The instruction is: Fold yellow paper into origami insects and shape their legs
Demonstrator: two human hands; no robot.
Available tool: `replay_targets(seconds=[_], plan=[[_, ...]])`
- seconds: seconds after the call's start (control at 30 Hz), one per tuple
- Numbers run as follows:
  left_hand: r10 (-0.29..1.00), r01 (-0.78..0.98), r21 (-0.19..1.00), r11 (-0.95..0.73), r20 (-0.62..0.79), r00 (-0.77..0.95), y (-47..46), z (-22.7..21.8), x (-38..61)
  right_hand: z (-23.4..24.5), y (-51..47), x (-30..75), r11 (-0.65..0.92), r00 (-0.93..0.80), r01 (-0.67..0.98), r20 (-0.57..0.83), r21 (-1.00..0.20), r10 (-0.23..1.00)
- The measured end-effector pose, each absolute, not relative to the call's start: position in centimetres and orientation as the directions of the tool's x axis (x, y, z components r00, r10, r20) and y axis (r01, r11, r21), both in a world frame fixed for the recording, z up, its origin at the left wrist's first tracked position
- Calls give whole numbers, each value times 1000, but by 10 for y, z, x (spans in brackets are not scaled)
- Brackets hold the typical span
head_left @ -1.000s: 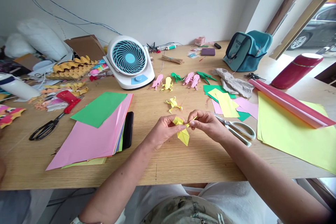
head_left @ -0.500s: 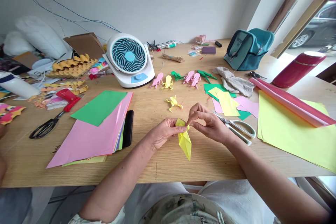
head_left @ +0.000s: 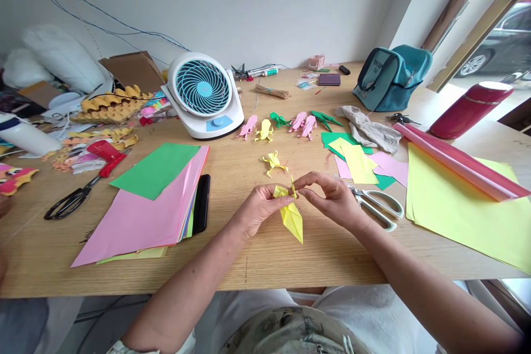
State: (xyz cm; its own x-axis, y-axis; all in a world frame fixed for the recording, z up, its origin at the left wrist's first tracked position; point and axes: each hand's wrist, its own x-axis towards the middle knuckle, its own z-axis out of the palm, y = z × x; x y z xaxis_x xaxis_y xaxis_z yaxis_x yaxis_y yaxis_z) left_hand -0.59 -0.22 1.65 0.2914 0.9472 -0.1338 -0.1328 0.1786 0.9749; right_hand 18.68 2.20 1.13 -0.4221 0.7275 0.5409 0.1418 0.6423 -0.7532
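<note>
A partly folded yellow origami paper [head_left: 292, 222] hangs above the desk, its pointed end down toward me. My left hand [head_left: 260, 207] pinches its upper left part between thumb and fingers. At the upper right edge, my right hand [head_left: 329, 199] has thumb and forefinger on a thin flap that stands up. Just beyond lies a yellow paper frog [head_left: 274, 163] with spread legs. Farther back sit another yellow frog [head_left: 264, 130], several pink ones [head_left: 307, 126] and green ones [head_left: 280, 119]. White-handled scissors [head_left: 379, 204] lie beside my right wrist, their blades partly hidden.
Left are a stack of coloured paper [head_left: 141, 221], a black phone [head_left: 201, 204], black-handled scissors [head_left: 68, 203] and a fan [head_left: 203, 94]. Right are cut paper pieces [head_left: 360, 163], yellow sheets [head_left: 460, 204], a red bottle [head_left: 468, 110] and a teal bag [head_left: 392, 80]. Another person's hand shows at far left.
The narrow flap now stands upright at the yellow paper's top. My right hand has shifted slightly down and its fingers have straightened. The paper's lower point has risen a little.
</note>
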Motion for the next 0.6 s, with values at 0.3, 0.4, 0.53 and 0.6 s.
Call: replay_targets(seconds=[0.3,0.4,0.53,0.6], plan=[[954,480,826,-295,282,101,-5,8,-4,7,17,178,532,-341,299,431,-793,835],[908,694,618,-369,399,128,-10,11,-1,7,15,175,493,-323,309,398,-813,859],[895,751,539,-381,418,154,-11,13,1,5,14,172,471,-295,314,387,-824,874],[918,682,636,-362,372,141,-9,11,0,4,15,172,499,-303,286,417,-818,857]])
